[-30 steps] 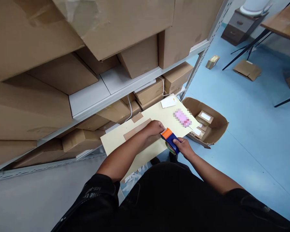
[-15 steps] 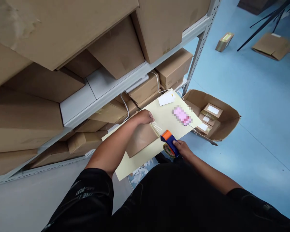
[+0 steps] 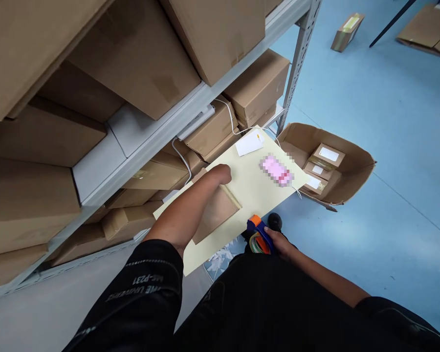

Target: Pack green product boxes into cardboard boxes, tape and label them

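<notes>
My right hand (image 3: 278, 239) is wrapped round a blue and orange tape dispenser (image 3: 261, 234) with a tape roll in it, held low beside the board's near edge. A flat cardboard box (image 3: 216, 215) lies on a pale yellow board (image 3: 256, 200). My left hand (image 3: 223, 174) is at the box's far end, its back toward me. Its fingers are curled down out of sight, so what they touch is hidden. My left forearm crosses over the box and covers part of it.
White slips (image 3: 250, 142) and a pixelated pink object (image 3: 277, 169) lie on the board. An open carton (image 3: 355, 168) holding several small labelled boxes (image 3: 329, 154) stands on the floor. Shelving (image 3: 190, 105) packed with cartons rises to the left. A white cable (image 3: 229, 110) hangs there.
The tape dispenser has pulled back toward my body, away from the box. My left hand has turned, and the clear strip seen beside it no longer shows. The view has shifted slightly.
</notes>
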`<state>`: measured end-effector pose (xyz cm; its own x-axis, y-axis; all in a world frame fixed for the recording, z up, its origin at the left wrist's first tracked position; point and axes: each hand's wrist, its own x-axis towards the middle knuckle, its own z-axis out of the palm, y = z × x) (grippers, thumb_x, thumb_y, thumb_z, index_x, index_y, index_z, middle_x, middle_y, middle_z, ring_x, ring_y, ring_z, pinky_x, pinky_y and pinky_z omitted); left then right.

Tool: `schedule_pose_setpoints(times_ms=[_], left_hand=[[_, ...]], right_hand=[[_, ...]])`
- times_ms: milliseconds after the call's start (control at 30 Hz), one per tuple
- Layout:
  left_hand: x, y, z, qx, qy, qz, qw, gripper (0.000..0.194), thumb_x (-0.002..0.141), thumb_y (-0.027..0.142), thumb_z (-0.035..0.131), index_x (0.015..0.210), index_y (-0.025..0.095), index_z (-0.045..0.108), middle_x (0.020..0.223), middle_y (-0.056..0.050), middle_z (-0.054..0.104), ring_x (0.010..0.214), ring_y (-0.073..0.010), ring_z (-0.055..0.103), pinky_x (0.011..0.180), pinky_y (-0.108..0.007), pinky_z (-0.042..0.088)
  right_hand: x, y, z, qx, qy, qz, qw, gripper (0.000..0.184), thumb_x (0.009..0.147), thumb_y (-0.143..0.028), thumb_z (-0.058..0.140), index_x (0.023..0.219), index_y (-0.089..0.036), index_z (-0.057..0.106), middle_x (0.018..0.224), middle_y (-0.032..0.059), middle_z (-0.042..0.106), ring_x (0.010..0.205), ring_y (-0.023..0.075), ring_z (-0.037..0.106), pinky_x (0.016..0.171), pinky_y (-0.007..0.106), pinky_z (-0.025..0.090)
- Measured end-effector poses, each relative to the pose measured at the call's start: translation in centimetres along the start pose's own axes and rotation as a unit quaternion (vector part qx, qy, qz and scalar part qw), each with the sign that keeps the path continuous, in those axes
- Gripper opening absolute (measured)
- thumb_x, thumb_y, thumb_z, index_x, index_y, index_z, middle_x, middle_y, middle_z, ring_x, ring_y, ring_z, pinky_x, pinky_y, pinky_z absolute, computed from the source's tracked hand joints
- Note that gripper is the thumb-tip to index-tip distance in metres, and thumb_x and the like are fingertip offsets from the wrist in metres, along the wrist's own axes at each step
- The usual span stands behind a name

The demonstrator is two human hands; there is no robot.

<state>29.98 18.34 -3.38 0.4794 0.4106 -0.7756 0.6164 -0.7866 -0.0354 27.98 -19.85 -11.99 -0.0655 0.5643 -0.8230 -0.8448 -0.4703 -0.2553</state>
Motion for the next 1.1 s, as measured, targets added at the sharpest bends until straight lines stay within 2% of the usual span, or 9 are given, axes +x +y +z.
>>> schedule_pose_setpoints(times_ms=[200, 433, 633, 700, 800, 867, 900, 1000, 1100], left_hand=[[1.5, 0.1, 1.7, 0.055, -0.045, -0.033, 0.997, 0.047, 0.066, 0.020, 0.074, 0.111, 0.009, 0.077, 0.111, -0.025, 0.074, 0.100, -0.0347, 0.072, 0.087, -0.038, 0.056], [1.0, 0.4, 3.5, 0.072, -0.058, -0.041, 0.995, 0.039, 0.063, 0.009, 0.076, 0.102, 0.011, 0.077, 0.107, -0.024, 0.072, 0.102, -0.0365, 0.070, 0.087, -0.043, 0.054], [0.8, -0.9, 3.8, 0.060, -0.015, -0.058, 0.996, 0.071, 0.062, 0.009, 0.078, 0.132, 0.017, 0.063, 0.139, -0.026, 0.055, 0.130, -0.0444, 0.051, 0.094, -0.055, 0.051], [0.0, -1.8, 3.6, 0.050, 0.021, -0.017, 0.998, 0.056, 0.069, 0.013, 0.074, 0.125, 0.018, 0.066, 0.134, -0.023, 0.057, 0.127, -0.0412, 0.053, 0.095, -0.055, 0.050], [-2.6, -3.4, 3.7, 0.002, 0.137, 0.115, 0.984, 0.020, 0.087, 0.023, 0.062, 0.105, 0.019, 0.070, 0.118, -0.015, 0.064, 0.119, -0.0329, 0.057, 0.101, -0.051, 0.047], [-5.6, -4.5, 4.3, -0.039, 0.227, 0.180, 0.956, 0.022, 0.093, 0.034, 0.058, 0.106, 0.021, 0.070, 0.120, -0.013, 0.064, 0.122, -0.0316, 0.055, 0.109, -0.051, 0.042], [-7.3, -5.1, 4.9, -0.044, 0.250, 0.202, 0.946, 0.027, 0.092, 0.038, 0.059, 0.111, 0.023, 0.070, 0.126, -0.012, 0.063, 0.129, -0.0324, 0.051, 0.114, -0.052, 0.038], [-13.0, -7.1, 8.0, -0.018, 0.245, 0.200, 0.949, 0.035, 0.091, 0.039, 0.061, 0.121, 0.025, 0.071, 0.139, -0.012, 0.060, 0.146, -0.0358, 0.038, 0.127, -0.057, 0.020], [-17.7, -9.4, 12.4, 0.000, 0.198, 0.163, 0.967, 0.047, 0.089, 0.036, 0.059, 0.134, 0.028, 0.068, 0.149, -0.011, 0.058, 0.152, -0.0352, 0.033, 0.130, -0.057, 0.012]], right_hand=[[0.2, 1.1, -0.5, 0.026, 0.030, 0.033, 0.999, 0.043, 0.089, -0.059, 0.069, 0.101, -0.018, 0.075, 0.090, 0.0132, 0.079, 0.084, 0.0288, 0.076, 0.083, 0.039, 0.062], [0.4, 1.9, 0.0, 0.057, 0.023, 0.053, 0.997, 0.039, 0.093, -0.055, 0.066, 0.101, -0.018, 0.075, 0.090, 0.0111, 0.079, 0.086, 0.0268, 0.076, 0.086, 0.038, 0.062], [0.8, 2.4, -0.3, 0.031, 0.024, 0.049, 0.998, 0.040, 0.092, -0.056, 0.067, 0.098, -0.017, 0.075, 0.087, 0.0099, 0.078, 0.079, 0.0235, 0.075, 0.079, 0.033, 0.061], [0.9, 2.5, -0.4, 0.020, 0.028, 0.046, 0.998, 0.041, 0.091, -0.057, 0.067, 0.098, -0.016, 0.074, 0.086, 0.0100, 0.078, 0.079, 0.0238, 0.075, 0.079, 0.033, 0.061], [1.2, 2.3, -0.5, 0.011, 0.025, 0.038, 0.999, 0.043, 0.090, -0.057, 0.069, 0.096, -0.015, 0.074, 0.085, 0.0112, 0.077, 0.079, 0.0252, 0.075, 0.080, 0.034, 0.060], [1.3, 2.1, -0.6, -0.003, 0.023, 0.035, 0.999, 0.043, 0.089, -0.058, 0.069, 0.095, -0.016, 0.075, 0.085, 0.0110, 0.078, 0.080, 0.0254, 0.075, 0.082, 0.035, 0.061], [1.3, 2.0, -0.7, -0.009, 0.024, 0.035, 0.999, 0.042, 0.089, -0.058, 0.069, 0.095, -0.016, 0.075, 0.087, 0.0109, 0.079, 0.082, 0.0255, 0.076, 0.083, 0.035, 0.061], [1.3, 1.8, -0.7, -0.015, 0.028, 0.031, 0.999, 0.041, 0.089, -0.059, 0.070, 0.095, -0.019, 0.076, 0.094, 0.0117, 0.080, 0.088, 0.0273, 0.077, 0.088, 0.037, 0.061], [1.2, 1.5, -0.6, -0.028, 0.034, 0.037, 0.998, 0.038, 0.089, -0.059, 0.069, 0.091, -0.022, 0.077, 0.092, 0.0124, 0.080, 0.090, 0.0307, 0.077, 0.091, 0.041, 0.062]])
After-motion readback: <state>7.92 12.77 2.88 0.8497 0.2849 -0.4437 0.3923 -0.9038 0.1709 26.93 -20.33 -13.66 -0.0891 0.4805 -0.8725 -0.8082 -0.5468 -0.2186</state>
